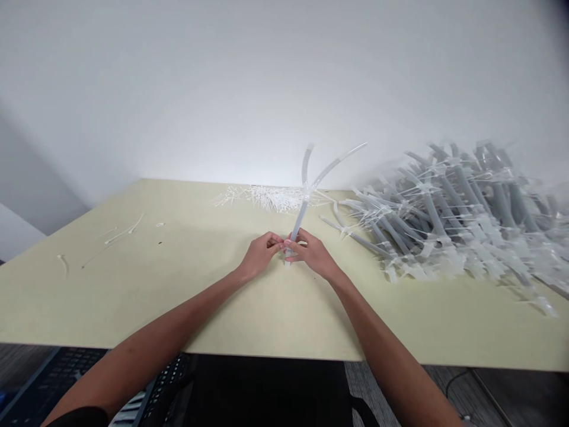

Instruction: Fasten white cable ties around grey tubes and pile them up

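A Y-shaped piece of clear and grey plastic tubing (300,218) stands tilted over the table, its two thin branches spread at the top. My right hand (309,254) grips its lower part between thumb and fingers. At the same spot my left hand (262,252) is closed in a pinch, its fingertips meeting the right hand's fingers beside the tube. What lies in that pinch is too small and covered to make out. Below the fingers, the tube's clear bottom end (287,261) shows. Behind the tube lies a loose heap of white cable ties (275,197).
A large pile of similar tubing pieces (444,207) with cable ties on them covers the table's right side. On the left lie a few loose ties (125,231) and small scraps (62,258). A white wall (249,89) rises behind the table (186,207). Dark crates (48,379) stand below.
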Tool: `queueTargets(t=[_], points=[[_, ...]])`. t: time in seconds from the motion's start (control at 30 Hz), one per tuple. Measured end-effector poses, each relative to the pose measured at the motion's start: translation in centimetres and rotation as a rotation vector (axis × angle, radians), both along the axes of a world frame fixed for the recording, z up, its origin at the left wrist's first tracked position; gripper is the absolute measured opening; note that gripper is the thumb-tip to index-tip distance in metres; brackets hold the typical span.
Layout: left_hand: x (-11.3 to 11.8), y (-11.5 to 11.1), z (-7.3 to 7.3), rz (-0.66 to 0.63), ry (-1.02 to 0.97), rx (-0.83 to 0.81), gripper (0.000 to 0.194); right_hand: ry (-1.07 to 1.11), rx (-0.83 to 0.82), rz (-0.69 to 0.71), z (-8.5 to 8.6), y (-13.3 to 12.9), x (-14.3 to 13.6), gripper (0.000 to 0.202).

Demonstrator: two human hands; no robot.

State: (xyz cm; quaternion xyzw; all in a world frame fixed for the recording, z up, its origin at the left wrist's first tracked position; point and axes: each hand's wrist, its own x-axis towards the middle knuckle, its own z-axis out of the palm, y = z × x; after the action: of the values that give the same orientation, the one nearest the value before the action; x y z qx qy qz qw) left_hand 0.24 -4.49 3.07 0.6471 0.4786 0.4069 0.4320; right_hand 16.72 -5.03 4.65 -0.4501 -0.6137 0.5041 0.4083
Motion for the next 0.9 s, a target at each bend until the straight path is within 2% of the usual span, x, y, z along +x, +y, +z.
queueTargets(t=[0.13, 0.37, 0.67, 0.9], points=[[-0.4, 0.4, 0.0, -0.017, -0.027, -0.055, 0.022, 0.004, -0.012, 0.009, 0.0, 0.2, 0.1, 0.028], [-1.5, 0.9, 0.3, -0.235, -0.232, -0.176, 0.029, 0.029, -0.014, -0.014, -0.5, 0.6, 0.3, 0.026], [-1.3, 1.3, -0.5, -0.227, -0.269, -0.191, 0.029, 0.074, -0.029, -0.006, -1.0, 1.0, 0.5, 0.03], [-1.1, 1.0, -0.3, -0.242, -0.25, -0.211, 0.031, 0.044, -0.026, 0.008, -0.7, 0.9, 0.3, 0.031]])
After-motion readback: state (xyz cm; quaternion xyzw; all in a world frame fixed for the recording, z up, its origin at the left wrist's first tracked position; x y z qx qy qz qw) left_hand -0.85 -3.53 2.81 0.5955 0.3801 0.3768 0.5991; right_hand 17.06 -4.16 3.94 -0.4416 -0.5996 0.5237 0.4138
